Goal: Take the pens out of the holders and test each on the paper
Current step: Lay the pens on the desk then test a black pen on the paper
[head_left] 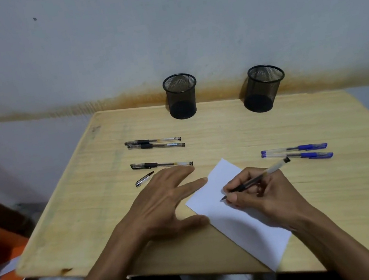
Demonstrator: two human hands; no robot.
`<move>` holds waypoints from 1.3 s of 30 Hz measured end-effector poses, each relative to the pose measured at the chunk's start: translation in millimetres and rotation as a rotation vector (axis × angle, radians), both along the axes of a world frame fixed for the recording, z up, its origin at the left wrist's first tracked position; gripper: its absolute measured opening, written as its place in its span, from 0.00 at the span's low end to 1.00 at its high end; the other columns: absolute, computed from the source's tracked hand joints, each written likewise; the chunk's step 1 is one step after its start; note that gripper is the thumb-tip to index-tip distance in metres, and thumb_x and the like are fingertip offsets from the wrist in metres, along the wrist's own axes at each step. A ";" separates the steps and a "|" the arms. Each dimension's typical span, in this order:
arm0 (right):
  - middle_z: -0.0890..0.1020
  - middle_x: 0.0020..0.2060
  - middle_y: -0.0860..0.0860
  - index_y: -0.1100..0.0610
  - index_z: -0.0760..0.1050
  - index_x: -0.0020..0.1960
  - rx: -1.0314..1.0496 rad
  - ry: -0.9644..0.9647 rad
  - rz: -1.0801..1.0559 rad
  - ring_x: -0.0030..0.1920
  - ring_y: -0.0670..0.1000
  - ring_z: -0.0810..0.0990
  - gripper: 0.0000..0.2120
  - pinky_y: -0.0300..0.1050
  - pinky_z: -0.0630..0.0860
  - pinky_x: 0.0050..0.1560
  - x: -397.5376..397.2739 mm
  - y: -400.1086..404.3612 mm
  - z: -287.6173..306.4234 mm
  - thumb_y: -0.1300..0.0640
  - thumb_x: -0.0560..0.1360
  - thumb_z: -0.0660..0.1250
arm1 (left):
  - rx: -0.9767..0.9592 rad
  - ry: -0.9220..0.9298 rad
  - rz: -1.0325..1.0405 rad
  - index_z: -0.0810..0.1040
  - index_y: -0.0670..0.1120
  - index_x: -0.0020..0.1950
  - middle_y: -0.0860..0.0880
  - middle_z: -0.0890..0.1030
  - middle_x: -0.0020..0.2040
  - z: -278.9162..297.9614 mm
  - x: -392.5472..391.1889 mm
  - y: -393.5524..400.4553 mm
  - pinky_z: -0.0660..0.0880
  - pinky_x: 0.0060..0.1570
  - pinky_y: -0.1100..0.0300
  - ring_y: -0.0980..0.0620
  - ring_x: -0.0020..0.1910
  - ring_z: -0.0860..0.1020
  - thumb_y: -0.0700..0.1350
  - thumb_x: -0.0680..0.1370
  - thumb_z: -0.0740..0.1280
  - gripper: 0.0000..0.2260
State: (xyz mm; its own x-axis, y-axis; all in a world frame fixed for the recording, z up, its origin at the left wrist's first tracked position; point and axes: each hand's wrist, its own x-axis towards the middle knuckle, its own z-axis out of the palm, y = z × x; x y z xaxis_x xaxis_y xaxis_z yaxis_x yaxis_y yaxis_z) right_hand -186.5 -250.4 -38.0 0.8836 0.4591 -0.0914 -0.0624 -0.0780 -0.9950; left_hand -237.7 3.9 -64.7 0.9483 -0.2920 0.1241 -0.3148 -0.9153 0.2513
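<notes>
My right hand (261, 196) grips an uncapped black pen (254, 179) with its tip on the white paper (239, 223). My left hand (162, 204) lies flat with fingers spread, its fingertips and thumb pressing the paper's left edge. Two black mesh holders (181, 96) (263, 88) stand at the table's far edge, with no pens visible in them. Three capped black pens (154, 143) (161, 164) lie on the left, and a loose pen cap (144, 179) rests beside them. On the right lie two capped blue pens (295, 149) (303, 155).
The wooden table (93, 216) stands against a stained grey wall. Orange and white items (0, 256) sit on the floor at the left, below the table edge.
</notes>
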 end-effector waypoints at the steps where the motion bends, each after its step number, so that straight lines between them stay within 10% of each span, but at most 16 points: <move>1: 0.87 0.36 0.58 0.63 0.84 0.44 -0.011 -0.015 0.004 0.43 0.60 0.88 0.06 0.66 0.82 0.54 1.0 -1.0 2.5 0.72 0.70 0.76 | 0.014 -0.009 -0.011 0.66 0.63 0.75 0.54 0.64 0.78 2.4 2.4 -0.7 0.56 0.74 0.56 0.51 0.77 0.61 0.75 0.71 0.60 0.35; 12: 0.87 0.37 0.56 0.63 0.83 0.39 -0.075 -0.171 0.003 0.37 0.49 0.85 0.08 0.41 0.80 0.40 -3.7 43.3 1.3 0.72 0.65 0.79 | -0.039 -0.111 -0.089 0.71 0.57 0.74 0.47 0.69 0.76 1.4 5.2 0.0 0.63 0.70 0.50 0.46 0.75 0.66 0.71 0.74 0.63 0.32; 26: 0.83 0.29 0.53 0.55 0.77 0.30 -0.193 -0.319 -0.001 0.32 0.57 0.81 0.09 0.53 0.76 0.33 7.7 62.6 -21.3 0.52 0.61 0.74 | -0.018 -0.046 -0.071 0.70 0.59 0.73 0.50 0.65 0.78 6.6 4.4 0.3 0.56 0.74 0.49 0.49 0.78 0.60 0.74 0.71 0.62 0.35; 39: 0.83 0.30 0.52 0.58 0.77 0.31 -0.261 -0.372 0.045 0.33 0.55 0.81 0.09 0.52 0.75 0.31 8.9 62.5 -16.6 0.62 0.62 0.77 | -0.036 -0.006 -0.060 0.67 0.61 0.74 0.51 0.63 0.79 7.9 4.0 -0.2 0.52 0.77 0.48 0.50 0.79 0.58 0.74 0.70 0.63 0.36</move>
State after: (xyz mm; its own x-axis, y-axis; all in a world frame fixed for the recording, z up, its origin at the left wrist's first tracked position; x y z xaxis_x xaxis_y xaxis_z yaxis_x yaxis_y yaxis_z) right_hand -177.6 -187.8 -54.6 0.8580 0.5017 0.1103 0.3043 -0.3235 -0.8959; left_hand -233.7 3.7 -56.7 0.9285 -0.3435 0.1411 -0.3702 -0.8852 0.2817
